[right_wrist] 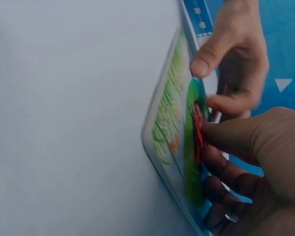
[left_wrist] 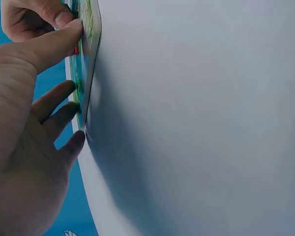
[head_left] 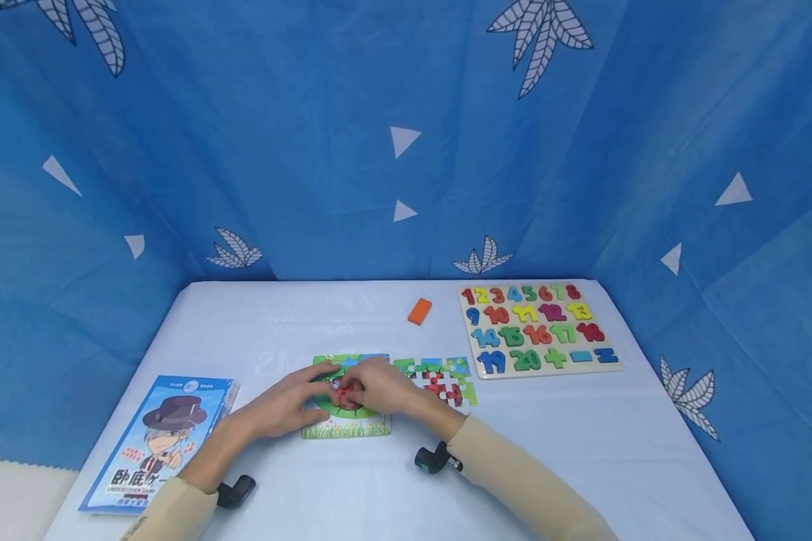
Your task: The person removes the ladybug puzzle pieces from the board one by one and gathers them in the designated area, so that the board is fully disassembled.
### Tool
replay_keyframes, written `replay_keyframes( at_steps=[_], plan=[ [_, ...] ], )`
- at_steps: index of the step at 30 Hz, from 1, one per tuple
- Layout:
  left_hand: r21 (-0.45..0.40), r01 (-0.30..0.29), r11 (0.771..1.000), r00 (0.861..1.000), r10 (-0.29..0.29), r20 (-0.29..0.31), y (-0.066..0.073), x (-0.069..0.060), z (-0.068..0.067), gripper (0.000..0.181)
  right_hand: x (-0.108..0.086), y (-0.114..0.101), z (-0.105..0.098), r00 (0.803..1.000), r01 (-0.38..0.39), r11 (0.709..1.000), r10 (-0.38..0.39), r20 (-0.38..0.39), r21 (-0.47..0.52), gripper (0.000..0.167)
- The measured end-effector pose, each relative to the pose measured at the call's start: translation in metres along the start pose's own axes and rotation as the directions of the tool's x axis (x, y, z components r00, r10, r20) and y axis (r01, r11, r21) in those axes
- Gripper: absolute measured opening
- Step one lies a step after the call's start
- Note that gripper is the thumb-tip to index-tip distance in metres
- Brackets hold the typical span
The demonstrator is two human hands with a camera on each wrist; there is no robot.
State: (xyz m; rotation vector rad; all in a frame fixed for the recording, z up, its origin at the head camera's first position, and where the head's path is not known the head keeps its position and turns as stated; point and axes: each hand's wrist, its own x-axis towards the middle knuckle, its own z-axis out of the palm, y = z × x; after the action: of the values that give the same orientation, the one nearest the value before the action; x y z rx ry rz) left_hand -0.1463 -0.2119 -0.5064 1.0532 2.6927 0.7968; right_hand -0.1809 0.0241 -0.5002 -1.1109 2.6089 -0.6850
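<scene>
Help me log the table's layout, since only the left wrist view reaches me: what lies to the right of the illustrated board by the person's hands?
Observer: Farthest right, a number board with coloured numerals.
Operator: And off to the left of the illustrated board?
Observer: A blue box, lettered UNDERCOVER GAME.
Operator: Anything beyond the illustrated board, farther from the person?
Observer: Yes, a small orange block, left of the number board and apart from it.
</scene>
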Motion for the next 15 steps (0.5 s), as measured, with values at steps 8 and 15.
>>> replay_keyframes(
  at_steps=[8, 15],
  plan=[
    [-0.007, 0.158, 0.987, 0.987, -0.158, -0.033, 0.000, 0.002, -0.001, 0.065, 0.002, -0.009, 0.007, 0.998, -0.059, 0.990, 0.059, -0.008, -0.131, 0.040],
    [0.057, 0.189, 0.980, 0.982, -0.188, -0.020, -0.005, 0.003, -0.003, 0.102, 0.004, -0.015, 0.009, 0.999, -0.036, 0.984, 0.037, 0.000, -0.175, 0.043]
  ],
)
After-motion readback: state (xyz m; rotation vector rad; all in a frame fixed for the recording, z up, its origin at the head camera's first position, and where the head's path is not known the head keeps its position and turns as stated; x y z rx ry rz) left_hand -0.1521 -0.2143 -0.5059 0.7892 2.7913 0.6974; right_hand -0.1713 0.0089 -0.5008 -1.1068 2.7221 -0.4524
